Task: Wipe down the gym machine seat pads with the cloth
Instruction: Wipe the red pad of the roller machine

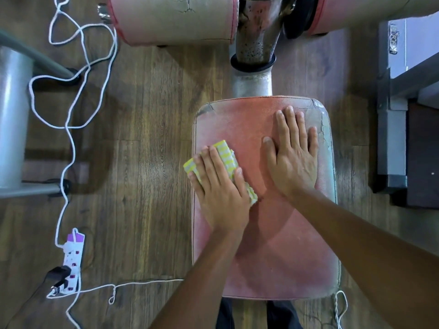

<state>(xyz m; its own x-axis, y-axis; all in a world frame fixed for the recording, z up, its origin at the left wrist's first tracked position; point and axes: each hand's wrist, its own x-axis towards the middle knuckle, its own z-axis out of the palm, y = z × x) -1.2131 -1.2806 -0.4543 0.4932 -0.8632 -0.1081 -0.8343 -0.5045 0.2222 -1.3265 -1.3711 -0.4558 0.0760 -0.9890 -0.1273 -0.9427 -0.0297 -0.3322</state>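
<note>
Red vinyl, worn and faded, covers the seat pad (pixel 273 245) of a gym machine seen from the head camera, looking straight down over a wood-plank floor (pixel 147 162). The pad's covering is cracked and peeling along its far right corner and right edge.

The person's left hand (pixel 221 193) lies flat on a folded yellow-and-white striped cloth (pixel 225 154), fingers straight and close together, pressing it onto the pad at its left edge. One corner of the cloth pokes out past that edge, over the floor, and another strip of it shows beside the wrist. The right hand (pixel 293 160) rests palm down on the bare vinyl just beside the cloth, toward the far right of the pad, fingers extended and slightly spread, holding nothing. Both forearms reach in from the lower edge of the frame.

Beyond the pad, a rust-speckled metal post (pixel 254 43) rises between two cylindrical roller pads, the left roller (pixel 173 20) cracked on its end face, the right roller (pixel 356 13) partly cut off by the frame.

On the floor to the left, a white cord (pixel 71 138) loops loosely down to a white power strip (pixel 72 260) with a black plug (pixel 58 275) in it. Grey metal frames stand at the far left (pixel 11 115) and far right (pixel 389 115).
</note>
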